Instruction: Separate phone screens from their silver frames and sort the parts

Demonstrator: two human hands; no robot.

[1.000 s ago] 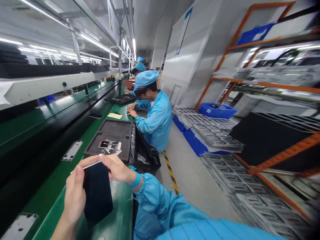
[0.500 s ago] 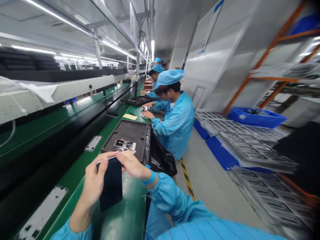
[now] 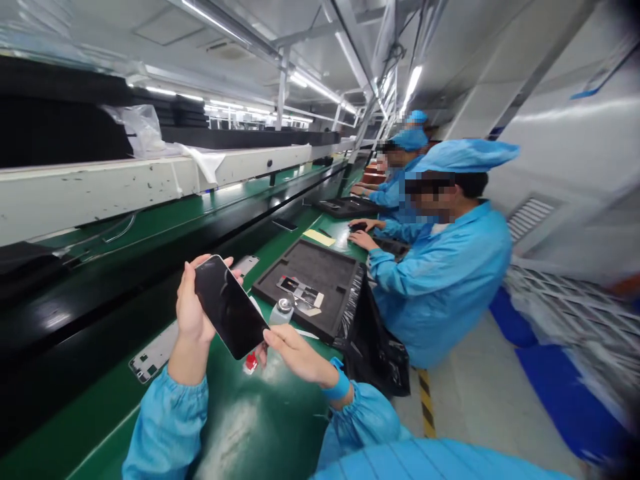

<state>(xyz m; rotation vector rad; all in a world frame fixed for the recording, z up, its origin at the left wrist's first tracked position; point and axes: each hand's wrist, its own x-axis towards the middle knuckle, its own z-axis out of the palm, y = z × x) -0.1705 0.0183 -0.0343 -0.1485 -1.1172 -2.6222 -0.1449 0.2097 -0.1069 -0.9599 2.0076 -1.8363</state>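
A black-screened phone [image 3: 231, 308] with a pale rim is tilted above the green bench [image 3: 240, 407], its glass facing me. My left hand [image 3: 194, 310] grips its upper left side, with fingertips showing past the top edge. The lower right corner is pinched between the thumb and fingers of my right hand [image 3: 295, 350]. Just beyond the phone stands a small bottle with a metal top [image 3: 283, 309]. A red item [image 3: 251, 362] lies under the phone's lower end. Phone parts [image 3: 301, 291] rest in a dark foam tray [image 3: 320, 260].
Pale metal phone plates [image 3: 153, 353] lie along the bench's left part. A black plastic bag [image 3: 377, 340] hangs at the tray's right. A person in blue [image 3: 450, 267] works beyond it, others farther back. Blue bins [image 3: 560, 387] stand on the floor at right.
The phone has turned from nearly edge-on to showing its screen, and my right hand has moved from its top to its lower corner. The view has swung left, uncovering the bottle and red item.
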